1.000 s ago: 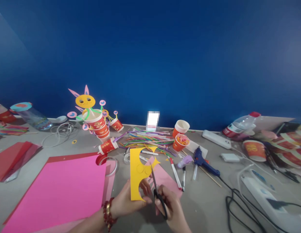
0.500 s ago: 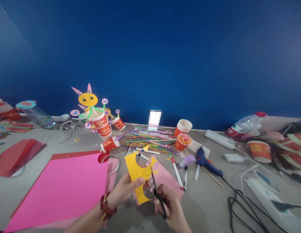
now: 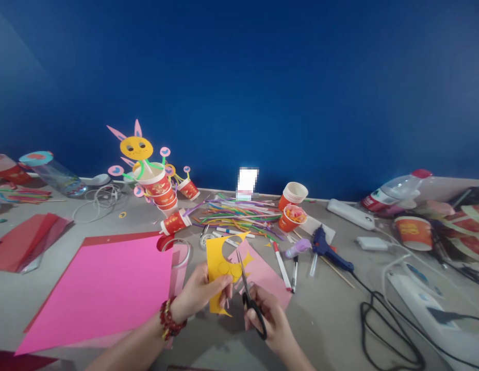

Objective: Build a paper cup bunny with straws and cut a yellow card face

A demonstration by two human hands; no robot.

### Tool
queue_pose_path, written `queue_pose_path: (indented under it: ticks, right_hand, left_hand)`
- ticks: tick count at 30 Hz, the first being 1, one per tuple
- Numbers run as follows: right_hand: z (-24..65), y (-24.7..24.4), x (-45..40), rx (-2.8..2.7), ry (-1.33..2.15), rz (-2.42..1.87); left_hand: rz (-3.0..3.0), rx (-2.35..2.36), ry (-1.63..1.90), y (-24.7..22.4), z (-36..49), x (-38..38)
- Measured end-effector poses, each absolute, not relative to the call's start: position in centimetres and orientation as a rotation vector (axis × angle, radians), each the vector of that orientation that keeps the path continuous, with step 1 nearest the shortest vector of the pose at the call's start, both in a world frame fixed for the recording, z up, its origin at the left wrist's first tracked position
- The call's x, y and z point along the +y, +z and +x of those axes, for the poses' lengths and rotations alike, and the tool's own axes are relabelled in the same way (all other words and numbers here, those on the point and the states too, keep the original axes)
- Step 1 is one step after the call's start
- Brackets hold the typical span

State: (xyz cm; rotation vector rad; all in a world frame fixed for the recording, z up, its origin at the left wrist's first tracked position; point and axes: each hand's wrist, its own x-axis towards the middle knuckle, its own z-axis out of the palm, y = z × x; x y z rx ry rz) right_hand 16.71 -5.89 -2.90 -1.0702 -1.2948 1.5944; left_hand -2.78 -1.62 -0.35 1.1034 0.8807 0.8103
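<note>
My left hand [image 3: 208, 291] pinches a sheet of yellow paper [image 3: 215, 252] between thumb and fingers; rounded pieces are cut out of its edges and circles are drawn on it. Black-handled scissors [image 3: 254, 312] are gripped in my right hand [image 3: 270, 314], their blades pointing up and away beside the drawn circles. Whether the blades touch the paper, I cannot tell. Under the scissors a pink sheet [image 3: 262, 270] lies on the table with yellow scraps on it.
Left lies a large bright pink sheet [image 3: 108, 288]. Behind it stands a cup figure [image 3: 154, 185] with a yellow face. Pipe cleaners [image 3: 239, 214] spread at the back. To the right are a blue glue gun [image 3: 332, 252], markers [image 3: 281, 265], stacked paper cups [image 3: 293, 195] and a power strip [image 3: 420, 314].
The yellow paper has turned slightly in my left hand, and the scissors blades have opened a little and shifted. The whole view has tipped slightly downward.
</note>
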Motion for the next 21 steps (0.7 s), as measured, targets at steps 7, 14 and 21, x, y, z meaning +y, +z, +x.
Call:
queue_pose_path:
  ticks: [7, 14, 21]
  right_hand:
    - [16.95, -3.33, -5.96, -1.337, 1.579, -1.065]
    - [17.19, -3.53, -5.88, -1.398, 1.534, -1.045]
    - [17.56, -3.83, -5.91, -1.432, 1.524, -1.047]
  left_hand:
    - [1.139, 0.891, 0.777, 0.17, -2.86, -1.54]
    - [1.128, 0.866, 0.775, 0.35, -3.01, -1.41]
    - [1.112, 0.883, 0.766, 0.27, -3.28, -1.18]
